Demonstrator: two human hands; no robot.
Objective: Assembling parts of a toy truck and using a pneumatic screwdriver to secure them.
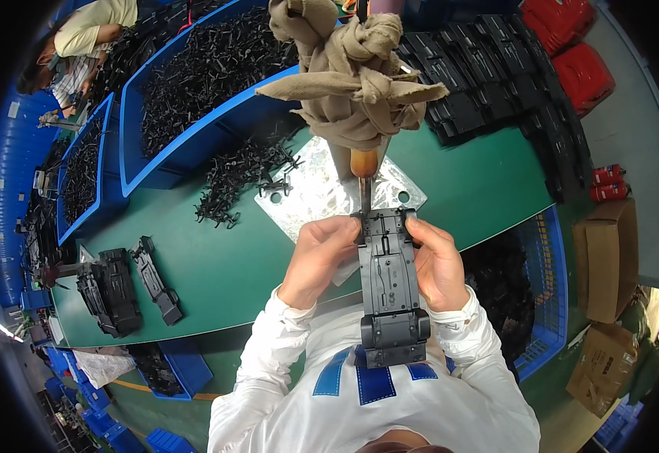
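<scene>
A long black plastic chassis [390, 279] is held lengthwise in front of my body. My left hand [318, 257] pinches its far left corner, thumb on top. At the far right corner my right hand [436, 260] grips it the same way. Over the chassis's far end hangs a tool wrapped in knotted beige cloth [352, 90], with an amber collar [363, 161] and a thin metal shaft pointing down. The shaft's tip reaches the chassis's far left edge; whether it touches cannot be seen. Behind the chassis lies a shiny metal plate [307, 192] with round holes.
A loose pile of small black parts [242, 177] lies left on the green table [201, 283]. Blue bins [186, 117] of such parts stand behind it. More chassis lie at left [114, 291] and stacked far right [480, 75]. A blue basket [548, 302] sits right. Another person [91, 34] works far left.
</scene>
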